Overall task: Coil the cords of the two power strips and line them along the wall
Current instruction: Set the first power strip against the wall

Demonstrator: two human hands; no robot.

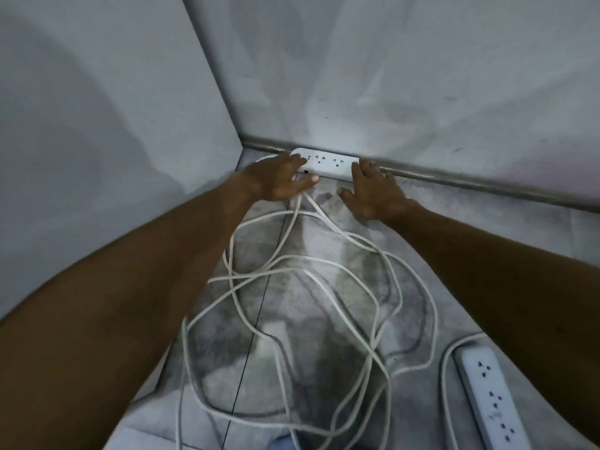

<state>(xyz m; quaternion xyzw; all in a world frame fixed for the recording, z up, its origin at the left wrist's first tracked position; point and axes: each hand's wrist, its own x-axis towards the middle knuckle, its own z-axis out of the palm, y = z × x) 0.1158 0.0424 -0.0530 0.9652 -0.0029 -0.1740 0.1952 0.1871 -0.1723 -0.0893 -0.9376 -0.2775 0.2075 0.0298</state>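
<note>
A white power strip (328, 164) lies flat against the foot of the far wall, near the corner. My left hand (276, 180) rests on its left end with fingers spread, and my right hand (370, 190) presses on its right end, fingers also apart. Neither hand is closed around it. Loose white cords (292, 287) lie tangled in wide loops on the floor between my forearms. A second white power strip (490, 397) lies at the bottom right, its cord curving off its far end.
A grey wall panel (113, 125) stands on the left and meets the far wall (406, 76) at a corner. A dark baseboard (470, 183) runs along the far wall. The floor is mottled grey tile (324, 319).
</note>
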